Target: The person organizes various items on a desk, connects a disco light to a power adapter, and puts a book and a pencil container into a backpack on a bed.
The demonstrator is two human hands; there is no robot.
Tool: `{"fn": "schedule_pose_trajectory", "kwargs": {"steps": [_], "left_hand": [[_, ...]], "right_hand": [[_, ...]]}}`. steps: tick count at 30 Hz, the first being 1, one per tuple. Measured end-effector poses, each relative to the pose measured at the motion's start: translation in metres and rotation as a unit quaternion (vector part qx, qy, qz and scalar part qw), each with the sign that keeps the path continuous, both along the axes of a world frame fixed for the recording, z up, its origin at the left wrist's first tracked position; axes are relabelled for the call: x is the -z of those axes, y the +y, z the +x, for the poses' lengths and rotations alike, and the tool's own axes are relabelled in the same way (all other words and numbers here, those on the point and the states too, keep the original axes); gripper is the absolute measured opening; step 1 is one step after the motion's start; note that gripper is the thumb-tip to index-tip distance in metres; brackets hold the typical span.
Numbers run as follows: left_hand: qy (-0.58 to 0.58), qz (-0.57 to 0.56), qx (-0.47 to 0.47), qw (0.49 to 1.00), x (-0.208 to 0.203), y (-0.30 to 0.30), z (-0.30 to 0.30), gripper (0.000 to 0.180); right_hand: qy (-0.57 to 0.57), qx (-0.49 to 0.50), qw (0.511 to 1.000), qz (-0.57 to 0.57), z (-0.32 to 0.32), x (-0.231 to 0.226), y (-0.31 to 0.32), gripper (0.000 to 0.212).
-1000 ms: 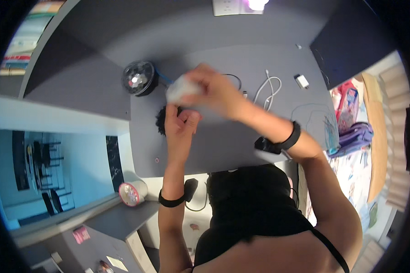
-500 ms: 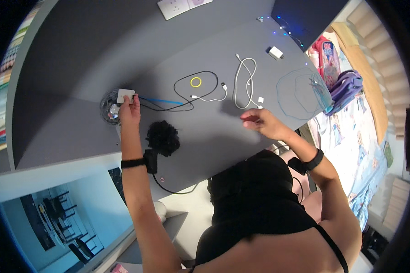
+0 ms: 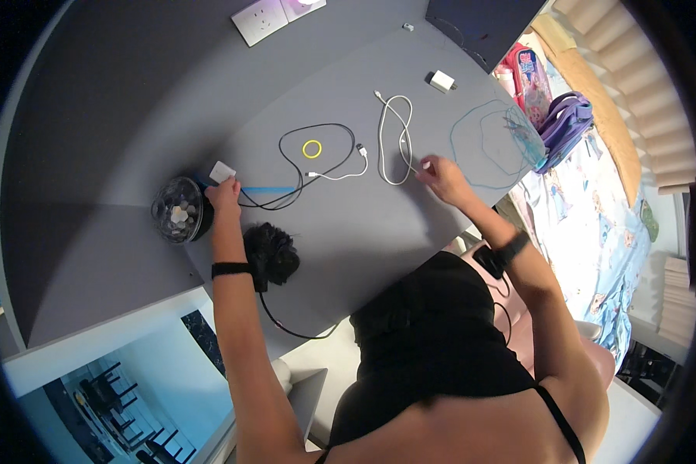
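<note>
- L hand (image 3: 225, 193): fingers pinched on sq. white block (image 3: 221, 171), beside clear-domed lamp (image 3: 179, 210)
- R hand (image 3: 444, 178): fingertips pinched on end of thin, looped white cable (image 3: 380, 147), on smooth grey desk (image 3: 348, 224)
- Fluffy blk ball (image 3: 274, 251) nr L hand
- Thin yellow ring (image 3: 319, 148) inside blk cord (image 3: 317, 124) loop

I log a close-fitting black fabric top (image 3: 429, 332) with a thin black shoulder strap (image 3: 562, 421). Left hand (image 3: 224, 195) and right hand (image 3: 443, 178) bare. On my feed, left wrist: flat black band (image 3: 230, 268), thin black cable (image 3: 286, 330) below. Right wrist: black band (image 3: 512, 247), black rectangular module (image 3: 488, 261), thin dark cable (image 3: 507, 315).
</note>
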State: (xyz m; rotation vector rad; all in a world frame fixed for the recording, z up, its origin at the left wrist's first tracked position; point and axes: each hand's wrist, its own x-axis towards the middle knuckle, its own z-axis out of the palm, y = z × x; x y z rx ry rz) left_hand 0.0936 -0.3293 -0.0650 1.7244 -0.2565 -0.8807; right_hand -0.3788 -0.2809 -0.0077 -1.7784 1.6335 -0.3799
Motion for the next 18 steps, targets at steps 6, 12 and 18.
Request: {"fn": "schedule_pose_trajectory", "kwargs": {"steps": [6, 12, 18], "left_hand": [[-0.273, -0.064, 0.282, 0.917, -0.025, 0.031, -0.069, 0.026], [-0.391, -0.023, 0.482, 0.784, -0.06, 0.047, -0.207, 0.031], [-0.536, 0.024, 0.479, 0.694, -0.009, 0.036, -0.249, 0.025]], "right_hand": [[0.184, 0.024, 0.976, -0.115, 0.025, 0.041, -0.049, 0.035], [0.059, 0.06, 0.995, -0.055, 0.018, 0.053, -0.062, 0.026], [-0.144, 0.09, 0.985, 0.003, -0.012, 0.024, -0.049, 0.031]]}}
